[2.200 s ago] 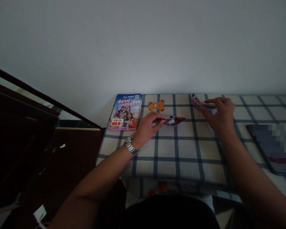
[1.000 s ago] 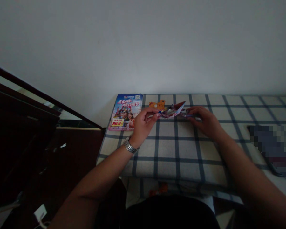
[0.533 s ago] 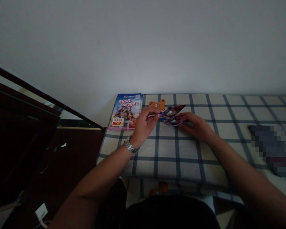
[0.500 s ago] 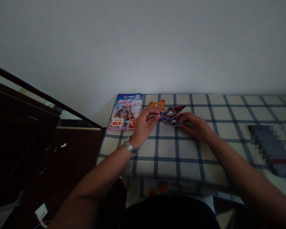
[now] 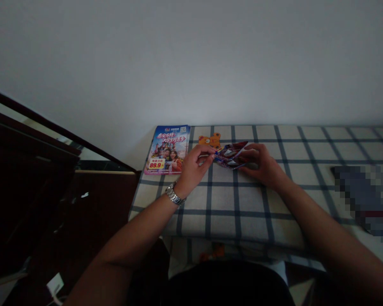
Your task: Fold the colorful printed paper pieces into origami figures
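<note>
Above the checked tablecloth (image 5: 221, 204), a glossy printed paper flyer (image 5: 230, 156), folded into a pointed shape with flaps standing apart, is held between my hands. My left hand (image 5: 196, 163), with a metal watch at the wrist, pinches the blue left end of it between thumb and fingers. My right hand (image 5: 261, 163) curves around its right side, the fingers at the upper flap and the thumb low at the lower edge. Part of the paper is hidden by the right fingers. Close by on the left lies a stack of colourful printed flyers (image 5: 166, 148).
An orange cartoon bear print (image 5: 207, 140) shows on the cloth behind the paper. A dark, pixelated flat object (image 5: 360, 195) lies at the right. The wall (image 5: 242, 63) borders the table's far edge. At the left is dark wooden furniture (image 5: 25, 182).
My right hand has risen slightly, its fingers now spread farther around the upper flap. The folded flyer's flaps stand wider apart. My left hand keeps its pinch in nearly the same place.
</note>
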Action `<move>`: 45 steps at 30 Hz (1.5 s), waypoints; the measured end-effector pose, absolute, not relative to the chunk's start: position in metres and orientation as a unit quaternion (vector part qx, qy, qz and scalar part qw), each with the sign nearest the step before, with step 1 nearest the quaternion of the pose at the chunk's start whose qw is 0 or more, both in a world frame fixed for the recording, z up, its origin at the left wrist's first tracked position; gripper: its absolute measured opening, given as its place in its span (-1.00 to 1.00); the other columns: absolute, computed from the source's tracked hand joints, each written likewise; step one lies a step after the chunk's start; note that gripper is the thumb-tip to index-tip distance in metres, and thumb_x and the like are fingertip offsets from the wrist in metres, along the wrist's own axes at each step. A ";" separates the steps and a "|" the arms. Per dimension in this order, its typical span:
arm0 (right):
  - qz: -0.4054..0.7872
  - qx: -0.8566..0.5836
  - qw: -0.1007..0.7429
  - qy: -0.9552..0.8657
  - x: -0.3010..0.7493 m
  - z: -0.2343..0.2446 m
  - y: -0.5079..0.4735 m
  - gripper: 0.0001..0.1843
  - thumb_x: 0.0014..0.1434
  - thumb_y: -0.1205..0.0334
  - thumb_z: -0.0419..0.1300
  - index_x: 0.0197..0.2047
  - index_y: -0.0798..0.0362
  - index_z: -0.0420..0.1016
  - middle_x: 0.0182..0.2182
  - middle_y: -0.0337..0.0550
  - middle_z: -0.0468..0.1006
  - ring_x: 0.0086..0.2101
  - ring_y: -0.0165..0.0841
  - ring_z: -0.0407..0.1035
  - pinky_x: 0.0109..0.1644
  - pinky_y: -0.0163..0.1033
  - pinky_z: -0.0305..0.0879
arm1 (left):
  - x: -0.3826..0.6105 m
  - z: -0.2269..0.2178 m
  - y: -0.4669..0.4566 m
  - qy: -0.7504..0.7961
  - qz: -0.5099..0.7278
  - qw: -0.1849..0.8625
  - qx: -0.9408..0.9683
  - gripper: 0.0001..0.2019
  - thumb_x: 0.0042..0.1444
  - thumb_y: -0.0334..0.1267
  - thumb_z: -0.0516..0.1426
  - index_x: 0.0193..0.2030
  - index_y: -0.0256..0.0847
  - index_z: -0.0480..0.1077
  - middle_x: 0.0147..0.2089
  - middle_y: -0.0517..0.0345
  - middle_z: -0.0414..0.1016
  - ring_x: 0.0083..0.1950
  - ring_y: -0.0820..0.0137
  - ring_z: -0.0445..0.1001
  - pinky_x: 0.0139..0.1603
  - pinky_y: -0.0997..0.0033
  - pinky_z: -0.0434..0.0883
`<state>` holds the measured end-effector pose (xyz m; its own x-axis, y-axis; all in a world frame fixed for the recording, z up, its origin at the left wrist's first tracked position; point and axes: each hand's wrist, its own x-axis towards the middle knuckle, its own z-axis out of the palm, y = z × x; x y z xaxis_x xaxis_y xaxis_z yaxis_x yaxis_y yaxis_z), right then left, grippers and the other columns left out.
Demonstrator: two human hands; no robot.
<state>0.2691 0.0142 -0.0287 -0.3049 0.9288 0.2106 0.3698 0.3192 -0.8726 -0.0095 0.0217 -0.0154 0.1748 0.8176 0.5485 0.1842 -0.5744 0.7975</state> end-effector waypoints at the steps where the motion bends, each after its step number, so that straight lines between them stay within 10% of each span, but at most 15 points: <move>1: 0.373 -0.450 0.378 -0.718 0.269 -0.029 0.014 -0.22 0.17 -0.06 0.45 0.33 -0.20 0.18 0.16 -0.02 0.63 0.07 -0.06 0.61 0.22 0.19 0.55 | -0.010 -0.015 0.022 0.354 0.538 0.293 0.707 -0.91 0.41 -0.24 0.22 -0.03 -0.17 0.46 -0.02 0.08 0.57 0.02 0.44 0.62 0.02 0.44 0.64; 8: 0.361 -0.452 0.368 -0.728 0.270 -0.027 0.015 0.17 0.19 0.03 0.44 0.62 -0.23 -0.23 0.12 -0.04 0.66 0.07 -0.08 0.61 0.25 0.17 0.52 | -0.011 -0.018 0.023 0.368 0.538 0.310 0.692 -0.87 0.40 -0.20 0.23 -0.01 -0.16 0.47 0.00 0.06 0.58 0.02 0.42 0.63 0.05 0.39 0.65; 26: 0.334 -0.433 0.344 -0.763 0.272 -0.025 0.014 -0.45 0.25 0.03 0.38 0.27 -0.14 0.39 0.14 -0.03 0.63 0.06 -0.05 0.60 0.24 0.19 0.54 | -0.011 -0.017 0.021 0.366 0.485 0.300 0.735 -0.91 0.39 -0.32 0.21 -0.01 -0.14 0.50 -0.02 0.09 0.61 -0.01 0.40 0.63 0.08 0.33 0.61; 45: 0.300 -0.437 0.317 -0.787 0.268 -0.014 0.013 -0.62 0.28 0.09 0.34 0.16 -0.13 0.59 0.06 -0.08 0.67 0.01 -0.06 0.60 0.19 0.14 0.57 | -0.015 -0.009 0.019 0.366 0.382 0.168 0.832 -0.86 0.40 -0.22 0.22 0.04 -0.12 0.48 -0.01 0.06 0.57 0.07 0.25 0.56 0.15 0.13 0.52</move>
